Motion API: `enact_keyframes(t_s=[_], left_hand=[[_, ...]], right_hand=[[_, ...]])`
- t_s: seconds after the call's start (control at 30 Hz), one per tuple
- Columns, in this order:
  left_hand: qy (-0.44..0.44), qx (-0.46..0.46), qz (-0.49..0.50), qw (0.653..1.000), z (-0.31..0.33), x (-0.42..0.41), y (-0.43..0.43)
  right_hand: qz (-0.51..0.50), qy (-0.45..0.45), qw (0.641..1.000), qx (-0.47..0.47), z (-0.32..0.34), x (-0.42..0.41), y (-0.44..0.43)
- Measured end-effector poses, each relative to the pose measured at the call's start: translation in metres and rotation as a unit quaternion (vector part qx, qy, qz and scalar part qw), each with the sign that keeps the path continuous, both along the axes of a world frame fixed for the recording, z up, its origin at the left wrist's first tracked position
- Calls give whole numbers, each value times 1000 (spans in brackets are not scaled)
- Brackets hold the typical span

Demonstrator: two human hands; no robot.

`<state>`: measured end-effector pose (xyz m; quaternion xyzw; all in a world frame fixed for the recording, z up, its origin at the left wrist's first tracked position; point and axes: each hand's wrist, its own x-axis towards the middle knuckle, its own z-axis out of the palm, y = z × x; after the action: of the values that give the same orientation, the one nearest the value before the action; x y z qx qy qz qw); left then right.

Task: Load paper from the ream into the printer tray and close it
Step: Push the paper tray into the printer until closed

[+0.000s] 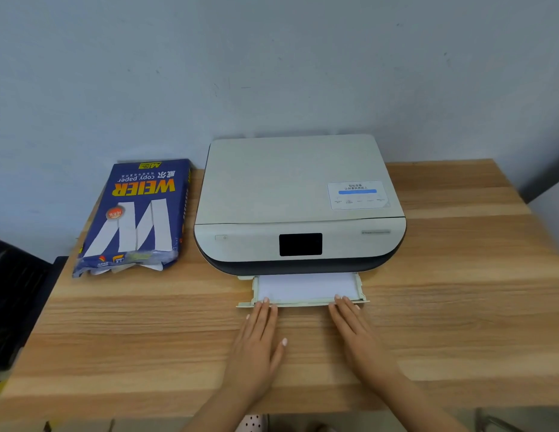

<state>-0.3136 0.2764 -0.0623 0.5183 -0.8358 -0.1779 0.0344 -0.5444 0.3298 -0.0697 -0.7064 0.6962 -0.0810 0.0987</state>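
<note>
A beige printer (298,201) with a dark base and a black screen stands on a wooden table (141,332). Its paper tray (255,289) sticks out part way at the front, with white paper (306,286) lying in it. My left hand (259,344) lies flat, fingertips touching the tray's front edge on the left. My right hand (354,332) is flat too, fingertips against the front edge on the right. Neither hand holds anything. The blue ream of copy paper (138,218) lies left of the printer, its near end torn open with sheets showing.
A grey wall rises right behind the printer and ream. A dark chair or object (16,307) sits off the table's left edge. The table's near edge runs just below my forearms, and bare wood extends to the right of the printer.
</note>
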Motion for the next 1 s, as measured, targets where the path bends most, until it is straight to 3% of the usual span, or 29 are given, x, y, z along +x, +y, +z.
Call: enact_keyframes(t_s=[0.2, 0.47, 0.67, 1.0], left_hand=[[-12, 11, -3, 1000, 13, -6, -18], [-11, -6, -5, 1000, 10, -5, -20], [-64, -2, -11, 998, -1, -4, -5], [-40, -9, -11, 999, 4, -11, -26]], right_hand=[[-20, -3, 999, 34, 6, 3, -17], [-31, 2, 999, 14, 4, 5, -17], [-38, -8, 998, 52, 5, 11, -9], [-59, -42, 997, 21, 13, 12, -27]])
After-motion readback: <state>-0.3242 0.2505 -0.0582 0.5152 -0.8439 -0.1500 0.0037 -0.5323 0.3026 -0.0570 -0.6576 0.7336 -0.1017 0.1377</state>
